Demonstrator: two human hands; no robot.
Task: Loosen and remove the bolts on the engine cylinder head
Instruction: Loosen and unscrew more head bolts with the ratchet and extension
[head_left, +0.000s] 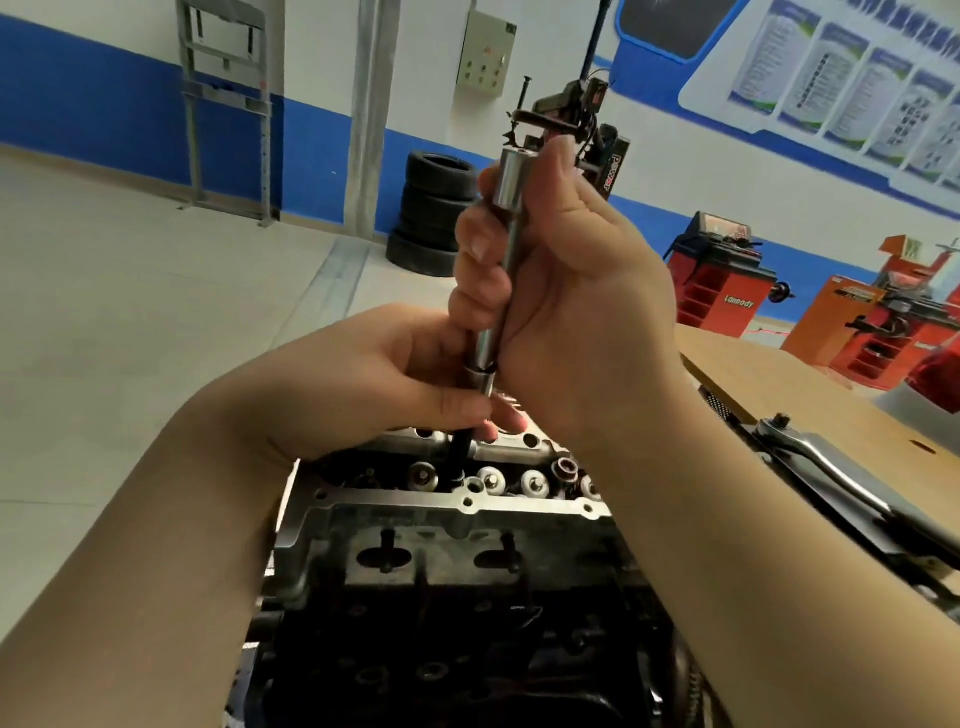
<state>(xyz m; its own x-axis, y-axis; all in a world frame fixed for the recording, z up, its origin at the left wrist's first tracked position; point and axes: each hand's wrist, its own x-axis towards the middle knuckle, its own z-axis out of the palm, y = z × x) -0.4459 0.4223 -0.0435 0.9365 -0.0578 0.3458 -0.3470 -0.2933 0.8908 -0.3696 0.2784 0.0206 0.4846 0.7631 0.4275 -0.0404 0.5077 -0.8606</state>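
Observation:
The engine cylinder head fills the lower middle of the head view, with round valve caps and a bolt head along its top. A long chrome extension bar stands nearly upright above it, its wide end on top and a black socket at the bottom going down into the head. My right hand grips the bar's upper shaft. My left hand pinches the lower joint between bar and socket. What the socket sits on is hidden.
A ratchet wrench lies on the wooden bench to the right. A stack of tyres stands by the far wall. Red workshop machines are at the right, and a vise shows behind my right hand.

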